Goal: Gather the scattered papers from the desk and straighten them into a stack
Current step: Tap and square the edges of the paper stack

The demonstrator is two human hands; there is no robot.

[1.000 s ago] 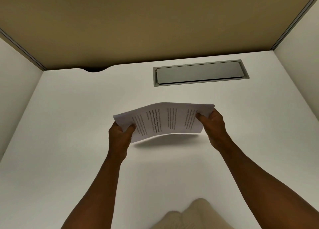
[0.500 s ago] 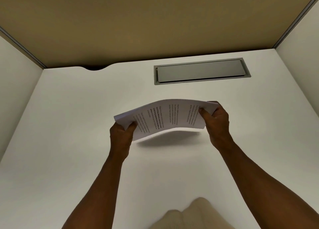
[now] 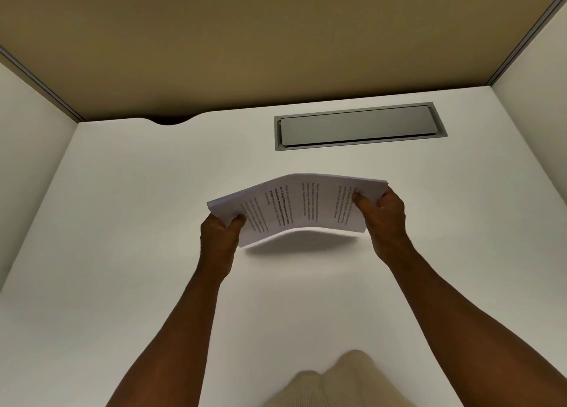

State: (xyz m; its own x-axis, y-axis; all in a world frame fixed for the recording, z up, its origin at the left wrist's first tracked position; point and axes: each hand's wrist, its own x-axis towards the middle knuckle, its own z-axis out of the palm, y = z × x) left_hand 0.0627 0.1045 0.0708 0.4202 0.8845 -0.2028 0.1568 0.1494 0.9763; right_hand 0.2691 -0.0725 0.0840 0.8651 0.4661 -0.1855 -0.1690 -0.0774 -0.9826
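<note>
A stack of printed white papers (image 3: 294,205) hangs in the air over the middle of the white desk (image 3: 138,192), bowed upward at its centre. My left hand (image 3: 219,238) grips the stack's left end, thumb on top. My right hand (image 3: 385,213) grips the right end the same way, thumb on the printed face. The sheets' far edges look roughly even. A shadow lies on the desk under the stack. No loose sheets show elsewhere on the desk.
A grey metal cable flap (image 3: 359,126) is set into the desk at the back right. A dark cable notch (image 3: 171,120) cuts the rear edge. White side panels and a tan back panel (image 3: 276,38) enclose the desk. Cream cloth (image 3: 337,382) shows at the bottom.
The stack has lifted slightly and bowed more strongly upward as both hands kept their grip; its right end rose and the sheets' edges drew closer together.
</note>
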